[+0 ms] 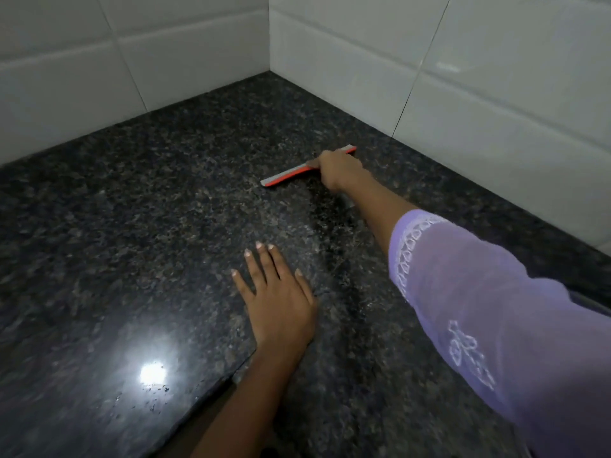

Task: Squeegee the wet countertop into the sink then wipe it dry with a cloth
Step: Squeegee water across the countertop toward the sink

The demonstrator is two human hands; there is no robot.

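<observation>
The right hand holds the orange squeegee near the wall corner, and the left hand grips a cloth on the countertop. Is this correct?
Not quite. In the head view the left hand holds no cloth; it rests flat, fingers straight, on the countertop. The right hand does hold the orange squeegee near the corner.

Dark speckled granite countertop (148, 209) meeting white tiled walls at a far corner, glossy light reflection near left, squeegee (287, 175) with orange and grey blade resting far right of centre, flat left hand (277, 299) pressed near centre.

Right arm stretched far forward, right hand (339, 170) curled in a grip, left hand (277, 292) flat, fingers spread, palm down
</observation>
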